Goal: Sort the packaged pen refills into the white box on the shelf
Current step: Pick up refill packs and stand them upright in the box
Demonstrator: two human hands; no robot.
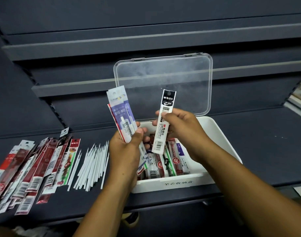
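Observation:
The white box (221, 139) stands on the dark shelf with its clear lid (163, 82) tipped up behind it. Several packaged refills (165, 163) lie inside. My left hand (127, 151) grips a small bundle of purple-and-white refill packs (119, 115), held upright over the box's left edge. My right hand (182, 127) pinches a single black-and-white refill pack (163, 124) upright above the box. The two hands are close together, fingertips almost touching.
A spread of red and white refill packs (30, 168) lies on the shelf (265, 134) to the left. Beside it sits a heap of loose white refills (91, 166). Empty dark shelves rise behind. Stacked items (300, 96) show at the right edge.

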